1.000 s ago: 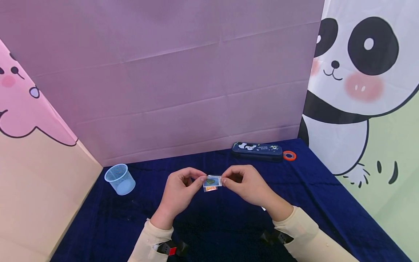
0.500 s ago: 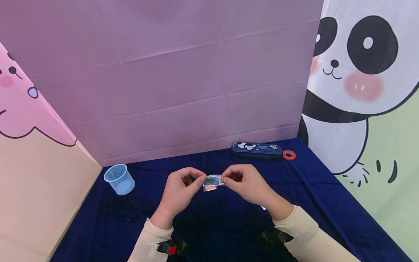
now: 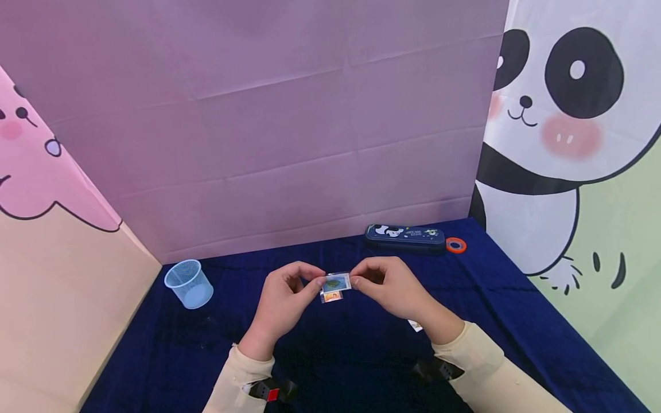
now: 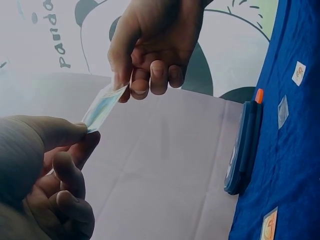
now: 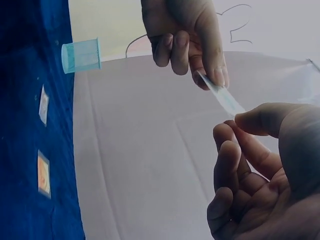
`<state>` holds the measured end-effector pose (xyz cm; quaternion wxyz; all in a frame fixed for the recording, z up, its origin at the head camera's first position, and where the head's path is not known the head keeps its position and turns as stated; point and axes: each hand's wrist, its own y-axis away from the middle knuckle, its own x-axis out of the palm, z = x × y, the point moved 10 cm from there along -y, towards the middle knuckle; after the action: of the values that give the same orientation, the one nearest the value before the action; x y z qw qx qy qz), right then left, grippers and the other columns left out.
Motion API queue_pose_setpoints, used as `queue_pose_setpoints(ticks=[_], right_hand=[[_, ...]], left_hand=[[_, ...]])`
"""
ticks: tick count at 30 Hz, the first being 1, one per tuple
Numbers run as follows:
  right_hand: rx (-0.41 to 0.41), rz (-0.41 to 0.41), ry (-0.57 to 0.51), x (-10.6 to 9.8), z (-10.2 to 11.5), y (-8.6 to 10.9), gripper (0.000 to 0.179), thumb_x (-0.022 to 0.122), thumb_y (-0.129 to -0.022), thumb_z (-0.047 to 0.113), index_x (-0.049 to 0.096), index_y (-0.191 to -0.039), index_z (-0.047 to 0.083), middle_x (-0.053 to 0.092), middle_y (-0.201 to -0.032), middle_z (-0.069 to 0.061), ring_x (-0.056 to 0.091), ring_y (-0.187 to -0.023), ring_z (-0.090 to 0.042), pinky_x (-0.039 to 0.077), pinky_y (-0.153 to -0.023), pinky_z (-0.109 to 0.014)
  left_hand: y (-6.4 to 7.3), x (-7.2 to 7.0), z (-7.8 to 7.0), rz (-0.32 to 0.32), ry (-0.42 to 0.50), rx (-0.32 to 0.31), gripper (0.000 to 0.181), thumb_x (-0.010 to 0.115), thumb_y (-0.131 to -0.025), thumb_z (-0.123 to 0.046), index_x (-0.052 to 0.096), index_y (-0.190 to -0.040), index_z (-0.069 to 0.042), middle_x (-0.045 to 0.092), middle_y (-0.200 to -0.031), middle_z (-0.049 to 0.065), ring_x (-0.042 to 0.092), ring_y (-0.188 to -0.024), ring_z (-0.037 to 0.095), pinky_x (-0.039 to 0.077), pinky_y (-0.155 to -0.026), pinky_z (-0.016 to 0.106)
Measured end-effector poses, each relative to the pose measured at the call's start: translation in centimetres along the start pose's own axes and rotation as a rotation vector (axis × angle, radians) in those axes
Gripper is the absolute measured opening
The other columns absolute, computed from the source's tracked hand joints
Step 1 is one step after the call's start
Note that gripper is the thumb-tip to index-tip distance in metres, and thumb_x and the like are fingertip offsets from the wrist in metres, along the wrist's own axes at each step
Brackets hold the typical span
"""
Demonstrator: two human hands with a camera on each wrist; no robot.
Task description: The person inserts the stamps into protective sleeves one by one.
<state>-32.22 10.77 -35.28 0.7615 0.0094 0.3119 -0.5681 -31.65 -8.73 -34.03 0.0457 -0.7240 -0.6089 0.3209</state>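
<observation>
A small blue-green stamp [image 3: 337, 283], apparently in a clear plastic sleeve, is held above the dark blue cloth. My left hand [image 3: 289, 301] pinches its left end between thumb and forefinger. At the other end, the thumb and forefinger of my right hand [image 3: 392, 288] pinch the edge. Both wrist views show the stamp [image 4: 104, 107] stretched flat between the two hands, clear of the table. Just below it in the head view lies an orange stamp [image 3: 331, 297] on the cloth. Beside my right wrist, a whitish stamp or slip [image 3: 415, 325] is partly covered.
A light blue mesh cup [image 3: 189, 284] stands at the left. At the back right lie a navy panda pencil case [image 3: 405, 238] and an orange tape roll [image 3: 456, 245]. A small clear piece [image 4: 283, 112] rests on the cloth in the left wrist view. Fabric walls surround the table.
The right hand has risen slightly, tilting the stamp's right end up. More of the whitish piece shows beside the right wrist. The left hand keeps its hold.
</observation>
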Motion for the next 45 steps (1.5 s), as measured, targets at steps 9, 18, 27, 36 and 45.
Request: queue_pose_setpoints(ticks=[9,18,27,36,45], right_hand=[[0.032,-0.001,0.090,-1.6,-1.2,1.1,0.007,0.072,-0.101,0.023,0.076,-0.106,0.024,0.068,-0.090,0.006,0.059,-0.073,-0.018,0.049,-0.063,-0.030],[0.068,-0.005,0.132,-3.2,-3.3,3.2,0.004,0.073,-0.101,0.023,0.075,-0.103,0.026,0.066,-0.084,0.006,0.057,-0.069,-0.018,0.045,-0.060,-0.029],[0.120,0.002,0.118,-4.6,-5.9,5.6,0.005,0.073,-0.101,0.022,0.076,-0.104,0.019,0.067,-0.085,0.001,0.057,-0.069,-0.017,0.047,-0.059,-0.028],[0.162,0.007,0.130,-6.0,-9.1,7.6,0.006,0.074,-0.099,0.020,0.075,-0.105,0.018,0.068,-0.086,0.000,0.058,-0.069,-0.015,0.048,-0.058,-0.028],[0.197,0.022,0.158,-6.3,-12.0,8.1,0.010,0.077,-0.097,0.017,0.075,-0.105,0.012,0.068,-0.088,0.002,0.060,-0.071,-0.015,0.049,-0.060,-0.028]], left_hand=[[-0.5,0.0,0.6,-0.007,-0.012,-0.023,0.004,0.076,-0.099,-0.022,0.078,-0.102,-0.022,0.065,-0.085,-0.003,0.042,-0.052,0.018,0.036,-0.046,0.027],[-1.4,0.9,1.7,0.012,-0.023,-0.040,0.004,0.074,-0.101,-0.024,0.077,-0.102,-0.023,0.067,-0.091,-0.004,0.041,-0.051,0.016,0.035,-0.045,0.028],[-2.5,2.3,3.6,0.023,-0.078,-0.089,0.004,0.075,-0.100,-0.023,0.078,-0.102,-0.024,0.069,-0.097,-0.006,0.046,-0.057,0.017,0.038,-0.048,0.028],[-3.4,4.2,6.1,0.061,-0.107,-0.159,0.003,0.073,-0.101,-0.024,0.077,-0.101,-0.025,0.069,-0.095,-0.007,0.051,-0.063,0.020,0.044,-0.052,0.029],[-4.1,5.8,8.3,0.082,-0.098,-0.211,0.004,0.074,-0.100,-0.026,0.078,-0.099,-0.025,0.069,-0.092,-0.006,0.054,-0.065,0.019,0.047,-0.054,0.031]])
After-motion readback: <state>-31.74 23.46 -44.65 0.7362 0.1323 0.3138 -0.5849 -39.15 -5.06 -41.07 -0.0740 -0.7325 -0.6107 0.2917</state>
